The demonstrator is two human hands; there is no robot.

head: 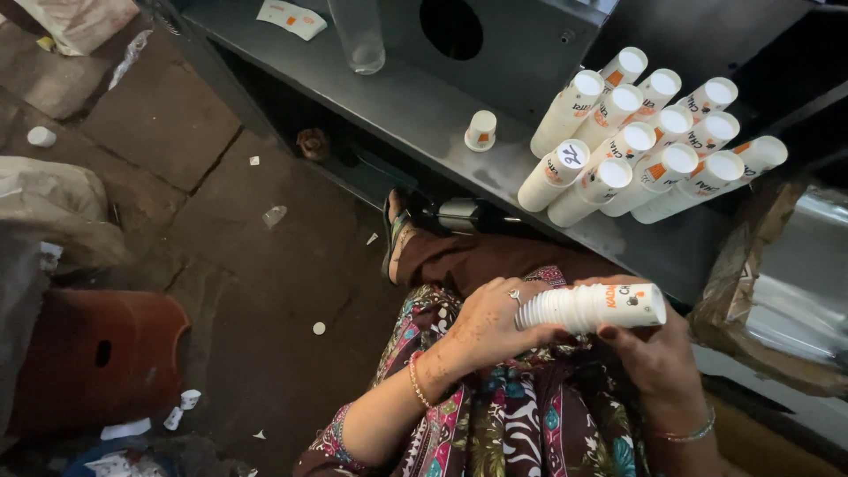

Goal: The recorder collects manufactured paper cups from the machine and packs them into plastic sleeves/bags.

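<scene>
Paper-cup stack lies sideways over our lap, just below the grey bench. Our left hand grasps its open end, our right hand its base end. More cup stacks lie on that bench.

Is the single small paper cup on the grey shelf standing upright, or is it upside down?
Upside down. The small paper cup rests on its wide rim on the grey shelf, with its narrower closed base facing up.
</scene>
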